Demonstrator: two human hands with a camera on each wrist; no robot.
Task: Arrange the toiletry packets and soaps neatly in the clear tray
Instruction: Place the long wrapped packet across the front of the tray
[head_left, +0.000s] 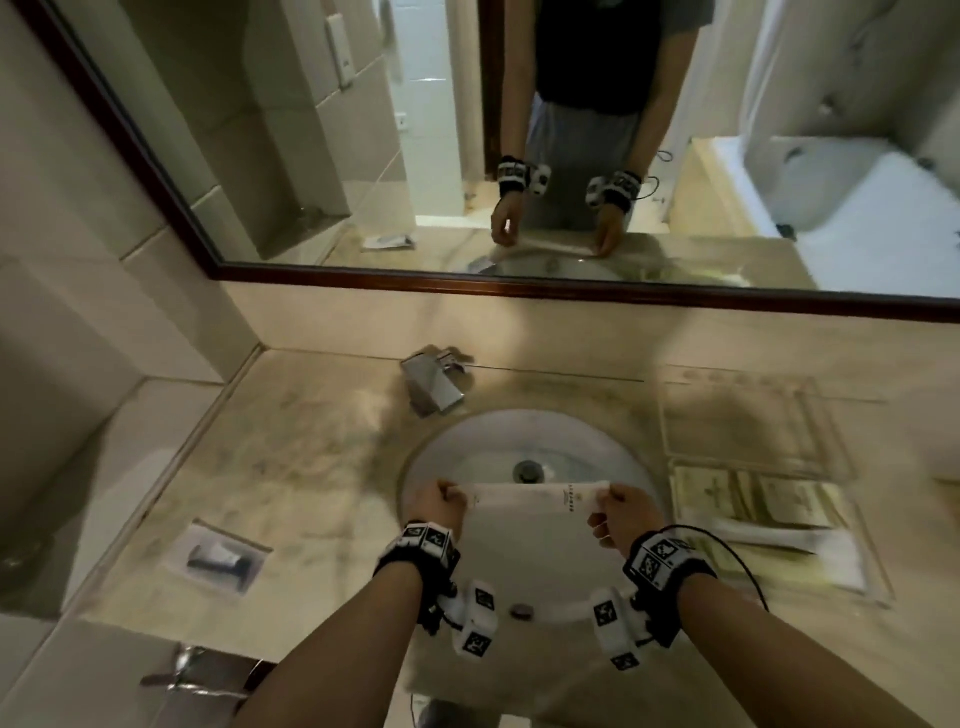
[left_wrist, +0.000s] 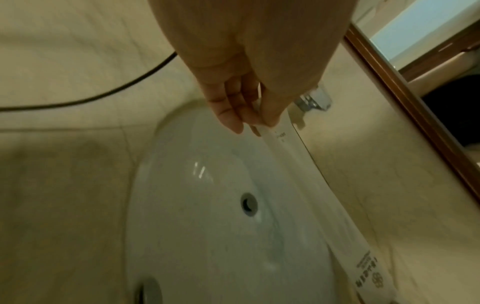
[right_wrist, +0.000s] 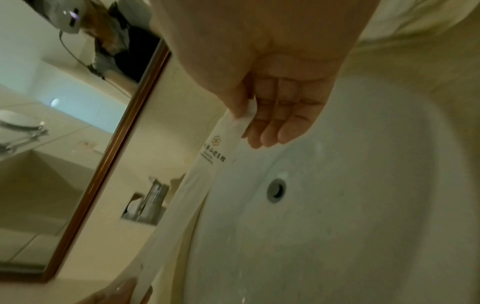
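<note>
Head view: the left hand and right hand each pinch one end of a long white packet, stretched level above the sink; the clear tray sits on the bench at right, holding other packets; a bagged item lies near left. Left wrist view: the grip of thumb and fingers closes on the packet's end. Right wrist view: the thumb pins the other end.

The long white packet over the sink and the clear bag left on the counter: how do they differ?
The long white packet is held in the air over the sink, pinched at its ends by the left hand and right hand; the clear bag lies flat on the counter, untouched. The packet is opaque, narrow and printed; the bag is see-through, squarish, with dark contents. Neither is in the tray.
</note>
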